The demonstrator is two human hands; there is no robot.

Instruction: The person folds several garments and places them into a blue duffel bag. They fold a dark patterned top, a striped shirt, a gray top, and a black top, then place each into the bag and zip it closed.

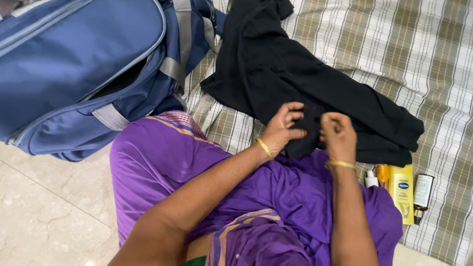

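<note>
Purple sari (274, 216) — both hands (283, 127) (337, 134) grip black garment (291, 79).

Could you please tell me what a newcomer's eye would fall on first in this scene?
Probably the large blue fabric backpack at upper left, standing on the pale tiled floor. Next, the crumpled black cloth garment on the checked mat, its near edge pinched by the left hand and right hand. Small toiletry bottles lie to the right.
</note>
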